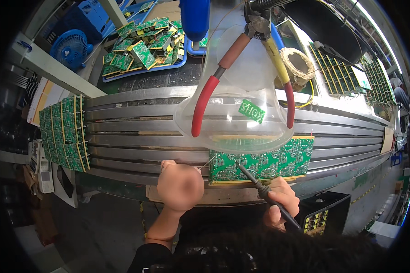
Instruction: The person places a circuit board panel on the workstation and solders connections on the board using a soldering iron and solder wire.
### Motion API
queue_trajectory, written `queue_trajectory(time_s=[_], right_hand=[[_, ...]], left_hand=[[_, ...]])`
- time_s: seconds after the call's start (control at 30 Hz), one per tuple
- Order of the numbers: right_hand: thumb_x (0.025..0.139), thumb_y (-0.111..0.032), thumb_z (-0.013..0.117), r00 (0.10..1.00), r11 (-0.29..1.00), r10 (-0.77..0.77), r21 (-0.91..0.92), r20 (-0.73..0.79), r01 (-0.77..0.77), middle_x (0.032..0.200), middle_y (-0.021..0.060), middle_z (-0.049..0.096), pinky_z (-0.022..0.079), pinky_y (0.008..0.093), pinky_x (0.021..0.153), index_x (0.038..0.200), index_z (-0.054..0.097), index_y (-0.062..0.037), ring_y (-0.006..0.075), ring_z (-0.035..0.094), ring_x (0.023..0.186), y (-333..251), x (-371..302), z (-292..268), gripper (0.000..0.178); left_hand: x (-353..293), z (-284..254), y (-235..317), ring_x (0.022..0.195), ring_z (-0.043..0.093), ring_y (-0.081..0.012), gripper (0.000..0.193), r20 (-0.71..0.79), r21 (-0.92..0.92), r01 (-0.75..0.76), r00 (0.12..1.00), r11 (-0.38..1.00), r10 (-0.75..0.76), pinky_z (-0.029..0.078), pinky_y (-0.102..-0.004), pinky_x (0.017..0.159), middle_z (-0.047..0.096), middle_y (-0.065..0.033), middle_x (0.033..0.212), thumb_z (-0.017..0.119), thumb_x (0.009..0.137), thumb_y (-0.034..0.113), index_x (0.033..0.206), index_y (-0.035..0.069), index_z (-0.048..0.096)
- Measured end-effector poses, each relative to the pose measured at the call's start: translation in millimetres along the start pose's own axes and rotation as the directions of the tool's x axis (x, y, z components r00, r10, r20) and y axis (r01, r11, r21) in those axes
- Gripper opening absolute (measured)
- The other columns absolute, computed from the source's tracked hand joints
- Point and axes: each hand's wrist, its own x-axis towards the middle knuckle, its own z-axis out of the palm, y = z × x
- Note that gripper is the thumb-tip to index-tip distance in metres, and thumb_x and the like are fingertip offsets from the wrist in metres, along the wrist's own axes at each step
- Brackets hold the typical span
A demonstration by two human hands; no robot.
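Observation:
A green circuit board panel [278, 164] lies across the metal rails at the middle right. My right hand [283, 200] is closed around the dark handle of a soldering iron [248, 174]. The iron's tip points at the left part of the panel; whether it touches cannot be made out. To the left of the panel, my left hand [181, 186] is closed, its fingers mostly hidden behind the back of the hand. A thin solder wire [207, 164] runs from it to the panel's left end, near the iron's tip.
A see-through fume hood [234, 123] hangs over the panel, with red-handled cutters [258, 29] in front of it. Another board panel [64, 132] sits at the rails' left end. Behind are a blue tray [168, 66] heaped with boards, a wire coil [297, 63] and more panels [335, 70].

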Motion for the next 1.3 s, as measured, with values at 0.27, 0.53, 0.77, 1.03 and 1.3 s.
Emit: queue_trajectory(time_s=[0.27,0.53,0.77,1.03,1.3], right_hand=[[0.086,-0.021,0.067,1.000,1.000,-0.011,0.004,0.009,0.011,0.076,0.0115,0.068,0.048,0.0372,0.066,0.094,0.072,-0.0008,0.0242,0.058,0.064,-5,-2,3,0.022],[0.085,-0.021,0.068,0.997,1.000,-0.010,-0.025,0.071,0.012,0.076,0.0109,0.067,0.048,0.0377,0.066,0.092,0.072,-0.0013,0.0243,0.057,0.064,-8,-7,6,0.022],[0.084,-0.021,0.068,0.995,0.998,-0.020,-0.054,0.100,0.025,0.075,0.0103,0.067,0.049,0.0378,0.067,0.091,0.073,-0.0015,0.0243,0.058,0.064,-11,-7,0,0.022],[0.082,-0.020,0.069,0.988,0.999,-0.025,-0.043,0.150,0.032,0.076,0.0092,0.068,0.048,0.0367,0.067,0.089,0.074,-0.0026,0.0222,0.059,0.065,-13,-9,-2,0.019],[0.081,-0.018,0.071,0.977,0.995,-0.025,-0.086,0.213,0.044,0.077,0.0075,0.069,0.048,0.0356,0.067,0.088,0.075,-0.0040,0.0206,0.059,0.064,-15,-1,11,0.017]], left_hand=[[-7,-3,-2,0.065,0.040,-0.0180,0.014,-0.012,-0.067,-0.052,0.999,0.996,0.051,0.042,-0.0320,0.065,0.048,-0.0007,0.075,0.070,0.074,-0.003,0.084,0.006,0.069],[-8,-3,-4,0.064,0.039,-0.0181,0.012,-0.034,-0.104,-0.096,0.995,0.990,0.092,0.042,-0.0334,0.066,0.048,-0.0005,0.072,0.069,0.068,-0.002,0.076,0.007,0.068],[-8,-5,-5,0.062,0.038,-0.0177,0.011,-0.029,-0.146,-0.144,0.989,0.979,0.142,0.042,-0.0340,0.066,0.047,0.0003,0.070,0.068,0.067,0.001,0.074,0.008,0.067],[-8,-4,-4,0.061,0.036,-0.0179,0.011,-0.037,-0.154,-0.156,0.988,0.976,0.152,0.041,-0.0341,0.066,0.048,0.0004,0.070,0.067,0.067,0.001,0.074,0.009,0.066],[-10,-7,-8,0.062,0.037,-0.0178,0.012,-0.069,-0.182,-0.124,0.991,0.975,0.114,0.041,-0.0340,0.066,0.049,0.0002,0.070,0.066,0.067,0.000,0.076,0.008,0.065]])
